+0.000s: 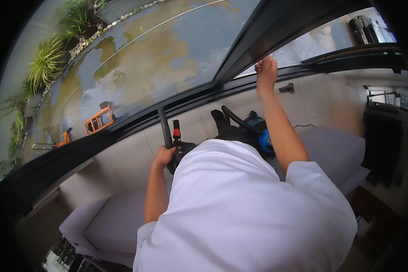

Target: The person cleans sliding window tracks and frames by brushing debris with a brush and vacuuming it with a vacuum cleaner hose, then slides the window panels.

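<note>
My left hand (165, 156) is closed round a dark vacuum tube (165, 127), whose upper end reaches the black door track (136, 119). Just right of that tube stands a black piece with a red band (177, 131). Higher up on the right, my right hand (267, 67) is raised beside the black frame of the glass door (245, 50); its fingers are curled, and whatever they may hold is hidden. A blue and black vacuum cleaner (266, 141) with a black hose (233, 116) sits by my right forearm.
A small dark nozzle (286, 88) lies on the pale tiled floor (315, 97). Grey cushioned seats (333, 149) flank me on both sides. Beyond the glass are wet paving (154, 59), an orange frame (99, 121), an orange tool (64, 138) and plants (46, 63).
</note>
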